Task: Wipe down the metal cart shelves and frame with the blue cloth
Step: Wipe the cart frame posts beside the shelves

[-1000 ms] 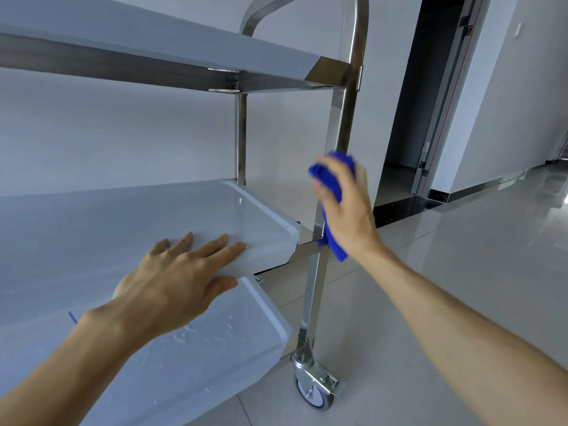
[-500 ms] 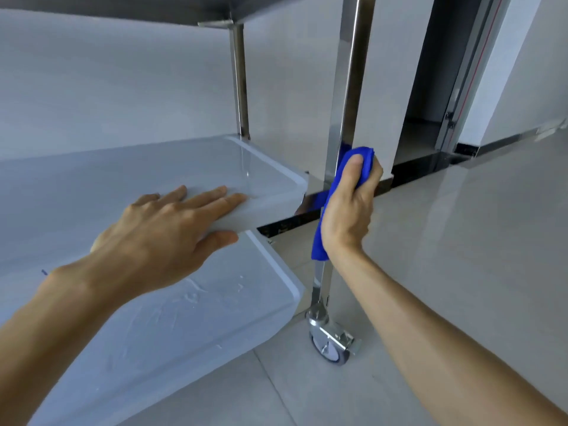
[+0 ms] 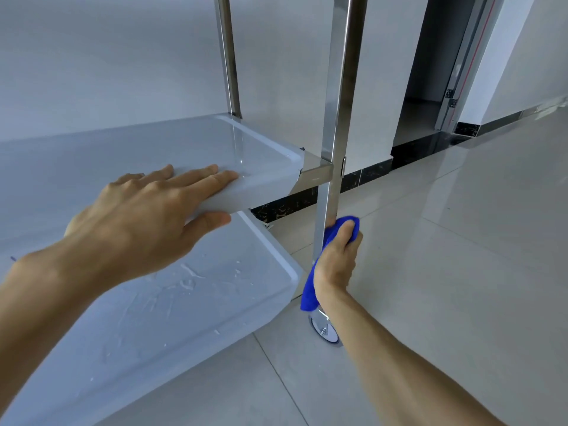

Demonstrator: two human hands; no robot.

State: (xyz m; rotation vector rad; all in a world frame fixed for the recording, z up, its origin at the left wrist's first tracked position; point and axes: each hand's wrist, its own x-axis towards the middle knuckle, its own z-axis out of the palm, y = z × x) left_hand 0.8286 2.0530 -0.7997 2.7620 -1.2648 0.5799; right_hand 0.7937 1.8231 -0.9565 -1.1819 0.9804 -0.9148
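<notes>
Floor of pale glossy tiles (image 3: pixel 461 272) spreads under the steel cart. I see its white film-covered middle shelf (image 3: pixel 92 155) above the white lower shelf (image 3: pixel 184 318). My left hand (image 3: pixel 144 222) lies on the middle shelf's front edge, fingers straight, thumb beneath. My right hand (image 3: pixel 336 262) clenches the crumpled blue cloth (image 3: pixel 310 290) against the square polished steel post (image 3: pixel 336 118), low down, just above the small grey caster wheel (image 3: pixel 324 330).
</notes>
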